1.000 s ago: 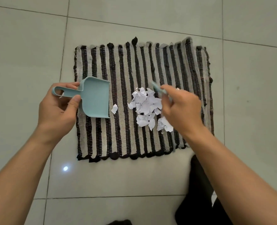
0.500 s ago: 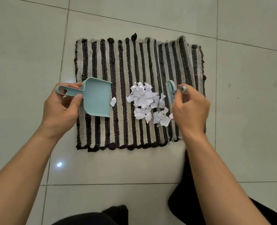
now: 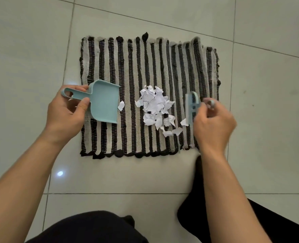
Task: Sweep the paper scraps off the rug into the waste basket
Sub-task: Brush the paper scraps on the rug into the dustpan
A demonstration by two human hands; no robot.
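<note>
Since a second ago the right hand (image 3: 213,123) has drawn back from over the heap to its right-hand side, and the small brush (image 3: 191,109) it carries has swung round so its long axis now runs up and down the frame; the left hand has hardly shifted.

Nearest the camera, at the bottom edge, are the person's dark-clothed legs on the tiled floor (image 3: 268,102), with both forearms reaching up from the lower corners.

At mid-frame, the left hand (image 3: 66,111) is closed round the handle of the pale blue dustpan (image 3: 104,102), thumb pressed on top, the pan's open lip facing right toward the scraps. The right hand's fingers are curled round the brush's handle; the exact grip is blurred.

Between the two tools, on the striped rug (image 3: 145,64), lies the heap of paper scraps (image 3: 155,106), at the centre of the frame. One stray scrap (image 3: 121,105) sits just at the pan's lip, and a few trail toward the lower right, one touching the brush.

So the heap lies left of the brush and right of the pan: a leftward stroke, crosswise to the brush's length, looks likely to drive it toward the pan. The brush is nearer the heap than the pan is.

Beyond the rug there is only tile. No waste basket is in view.
</note>
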